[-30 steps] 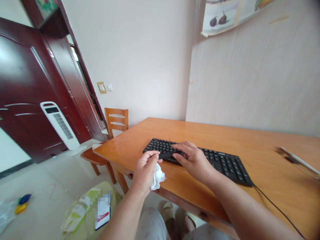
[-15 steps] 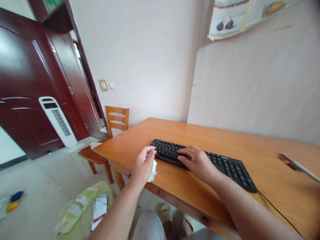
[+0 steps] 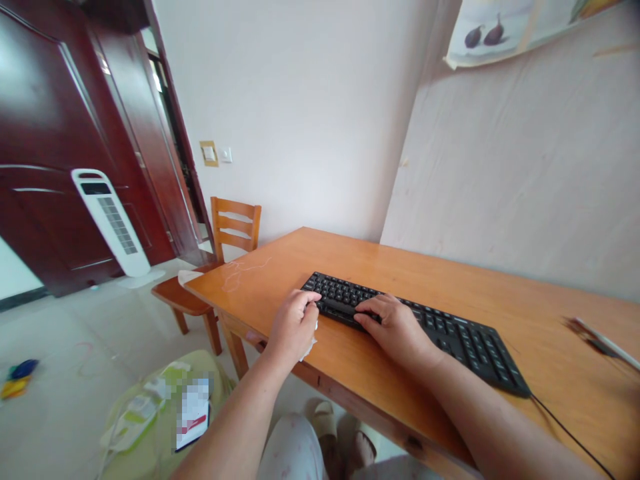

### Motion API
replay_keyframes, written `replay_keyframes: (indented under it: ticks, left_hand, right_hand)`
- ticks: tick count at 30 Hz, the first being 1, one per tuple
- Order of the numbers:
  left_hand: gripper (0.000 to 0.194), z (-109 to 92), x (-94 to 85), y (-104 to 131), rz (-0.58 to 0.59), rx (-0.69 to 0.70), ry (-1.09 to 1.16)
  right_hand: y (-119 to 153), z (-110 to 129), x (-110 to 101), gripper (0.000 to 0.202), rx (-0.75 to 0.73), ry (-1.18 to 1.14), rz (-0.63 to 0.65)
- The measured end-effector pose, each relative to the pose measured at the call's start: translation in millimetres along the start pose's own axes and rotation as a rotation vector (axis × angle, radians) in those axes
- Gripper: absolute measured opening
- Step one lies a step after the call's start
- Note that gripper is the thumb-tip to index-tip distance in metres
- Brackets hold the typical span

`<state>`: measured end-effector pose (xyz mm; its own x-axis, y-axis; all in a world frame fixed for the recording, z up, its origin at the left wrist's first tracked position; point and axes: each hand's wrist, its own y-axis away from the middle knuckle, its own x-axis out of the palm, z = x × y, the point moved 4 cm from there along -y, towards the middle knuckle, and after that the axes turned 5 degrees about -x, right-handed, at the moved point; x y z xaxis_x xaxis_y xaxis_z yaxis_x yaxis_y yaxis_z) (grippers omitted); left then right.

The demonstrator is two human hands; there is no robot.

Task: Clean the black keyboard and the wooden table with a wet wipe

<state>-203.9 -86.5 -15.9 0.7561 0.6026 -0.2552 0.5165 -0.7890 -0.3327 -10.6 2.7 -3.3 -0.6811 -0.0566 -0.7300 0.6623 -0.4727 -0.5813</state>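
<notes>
A black keyboard (image 3: 457, 337) lies at a slant on the wooden table, its cord running off to the lower right. My left hand (image 3: 294, 325) is closed around a crumpled white tissue (image 3: 309, 349), which pokes out below the palm. Its thumb and forefinger reach the keyboard's left end, at the front corner. Across the keyboard's middle, my right hand (image 3: 395, 330) grips it, fingers over the keys and thumb by the front edge. Part of the keys under that hand are hidden.
The wooden table (image 3: 345, 257) has a loose pale thread on its left part. A thin pen-like object (image 3: 607, 335) lies at the right. Left of the table are a wooden chair (image 3: 236, 225), a white tower fan (image 3: 114, 227) and a green stool (image 3: 155, 460) holding a phone (image 3: 193, 413).
My left hand's fingertips have come onto the keyboard's left end, and less of the tissue shows. My right hand keeps its place on the keyboard. The view has shifted slightly.
</notes>
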Motion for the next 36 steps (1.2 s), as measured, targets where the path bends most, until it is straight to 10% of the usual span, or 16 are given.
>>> replay_keyframes:
  ticks: [18, 36]
  left_hand:
    - [0.033, -6.7, 15.3, 7.8, 0.168, 0.331, -0.839]
    - [0.033, 1.6, 3.6, -1.7, 0.078, 0.204, -0.494]
  right_hand:
    - [1.5, -13.8, -11.6, 0.015, 0.105, 0.025, -0.129]
    - [1.8, 10.8, -7.0, 0.011, -0.012, 0.046, -0.011]
